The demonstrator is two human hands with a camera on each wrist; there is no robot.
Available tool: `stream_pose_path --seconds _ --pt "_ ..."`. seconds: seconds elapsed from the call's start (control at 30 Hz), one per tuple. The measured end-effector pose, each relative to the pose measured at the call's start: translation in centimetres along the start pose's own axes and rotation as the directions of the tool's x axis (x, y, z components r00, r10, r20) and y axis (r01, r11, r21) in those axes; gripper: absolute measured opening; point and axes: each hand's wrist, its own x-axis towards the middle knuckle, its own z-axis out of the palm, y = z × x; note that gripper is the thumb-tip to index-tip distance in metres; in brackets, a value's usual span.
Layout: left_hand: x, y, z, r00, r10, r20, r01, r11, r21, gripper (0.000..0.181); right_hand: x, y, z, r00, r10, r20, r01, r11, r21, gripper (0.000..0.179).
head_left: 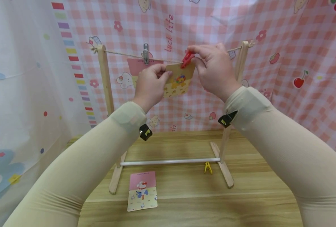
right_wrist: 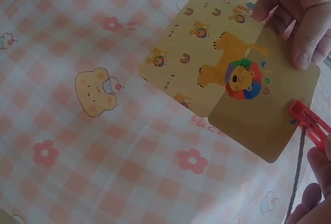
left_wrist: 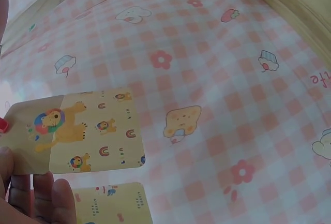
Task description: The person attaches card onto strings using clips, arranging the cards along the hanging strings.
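My left hand [head_left: 153,84] pinches the upper left edge of a lion card [head_left: 180,80], which is brown above and yellow below. With thumb and fingers my right hand [head_left: 214,67] grips a red clothespin [head_left: 188,59], whose tip lies over the card's top edge at the string [head_left: 173,61]. In the right wrist view the clothespin [right_wrist: 309,122] overlaps both the card [right_wrist: 232,74] and the string. A pink and yellow card [head_left: 134,66] hangs to the left under a metal clip [head_left: 146,54], partly hidden behind my left hand.
The string runs between two wooden posts [head_left: 107,83] of a stand with a white lower bar [head_left: 170,162]. On the wooden table [head_left: 185,195] lie a pink and yellow rabbit card [head_left: 142,191] and a yellow clothespin [head_left: 208,168]. Behind hangs a checked cloth [head_left: 196,110].
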Motion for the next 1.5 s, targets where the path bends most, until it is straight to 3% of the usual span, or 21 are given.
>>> stream_pose_path --seconds 1.1,1.5 --pt "0.03 -0.58 0.29 1.0 0.0 0.019 0.0 1.0 -0.005 0.022 -0.07 -0.27 0.23 0.994 0.038 0.098 -0.035 0.999 -0.031 0.042" --pt "0.13 -0.7 0.33 1.0 0.022 0.012 -0.022 1.0 0.001 0.022 -0.09 -0.38 0.31 0.994 0.068 0.089 -0.065 0.997 -0.037 0.042"
